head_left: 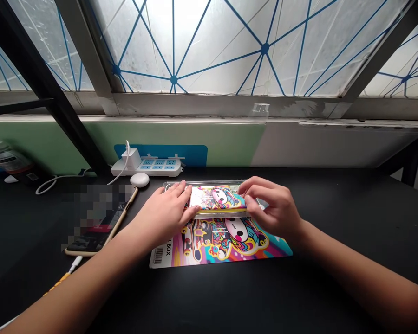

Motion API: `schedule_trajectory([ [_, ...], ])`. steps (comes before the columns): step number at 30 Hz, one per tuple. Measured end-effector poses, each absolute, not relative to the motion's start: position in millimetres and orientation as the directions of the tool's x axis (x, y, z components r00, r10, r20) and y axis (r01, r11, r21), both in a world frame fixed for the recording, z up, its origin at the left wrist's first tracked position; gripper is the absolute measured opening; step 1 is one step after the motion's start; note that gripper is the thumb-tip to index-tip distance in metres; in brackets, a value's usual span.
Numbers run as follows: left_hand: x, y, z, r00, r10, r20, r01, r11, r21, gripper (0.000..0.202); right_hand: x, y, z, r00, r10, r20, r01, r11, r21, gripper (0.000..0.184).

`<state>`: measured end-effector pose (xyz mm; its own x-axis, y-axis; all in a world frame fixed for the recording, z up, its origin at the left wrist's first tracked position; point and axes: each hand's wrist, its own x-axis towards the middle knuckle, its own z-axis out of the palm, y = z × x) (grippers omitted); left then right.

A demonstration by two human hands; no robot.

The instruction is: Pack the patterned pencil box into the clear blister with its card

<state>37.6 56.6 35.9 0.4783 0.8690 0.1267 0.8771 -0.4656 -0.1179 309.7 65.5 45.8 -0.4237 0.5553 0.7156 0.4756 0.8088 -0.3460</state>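
Observation:
A colourful cartoon-printed box (pixel 216 198) rests on the black desk inside or against a clear plastic cover (pixel 209 184). In front of it lies a flat printed card (pixel 226 243) with the same cartoon art and a barcode. My left hand (pixel 167 209) lies against the box's left end, fingers stretched along it. My right hand (pixel 273 208) curls over the box's right end, fingertips pinching its top edge. Both hands grip the box between them.
A phone (pixel 101 222) with a cable lies left of the card. Behind it are a white power strip (pixel 149 166) with a plugged charger and a small white round object (pixel 140 179). A bottle (pixel 7 157) lies at far left. A window sill runs along the back.

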Motion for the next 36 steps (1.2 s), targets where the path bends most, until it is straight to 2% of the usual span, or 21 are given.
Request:
schedule_trajectory([
  [5,38.0,55.9,37.5,0.484,0.867,0.119,0.873,-0.469,-0.137,0.062,320.6,84.7,37.6,-0.445,0.661,0.604,0.567,0.730,-0.381,0.021],
  [10,38.1,55.2,38.0,0.487,0.863,0.138,0.872,-0.471,-0.133,0.059,317.7,85.2,36.8,-0.495,0.724,0.480,0.638,0.678,-0.365,0.011],
  [14,37.9,54.9,38.1,0.483,0.864,0.142,0.875,-0.469,-0.122,0.060,313.6,84.6,35.9,-0.523,0.717,0.461,0.647,0.686,-0.332,0.014],
  [27,37.6,55.1,38.5,0.482,0.866,0.132,0.876,-0.470,-0.110,0.061,315.3,86.2,34.3,-0.511,0.723,0.464,0.627,0.683,-0.374,0.023],
  [33,37.3,55.1,38.3,0.474,0.872,0.126,0.880,-0.462,-0.114,0.062,316.9,88.0,36.0,-0.531,0.742,0.409,0.651,0.667,-0.363,0.019],
  [36,37.4,54.7,38.5,0.475,0.869,0.138,0.880,-0.465,-0.101,0.061,316.2,88.6,35.8,-0.532,0.763,0.367,0.692,0.642,-0.330,0.006],
])
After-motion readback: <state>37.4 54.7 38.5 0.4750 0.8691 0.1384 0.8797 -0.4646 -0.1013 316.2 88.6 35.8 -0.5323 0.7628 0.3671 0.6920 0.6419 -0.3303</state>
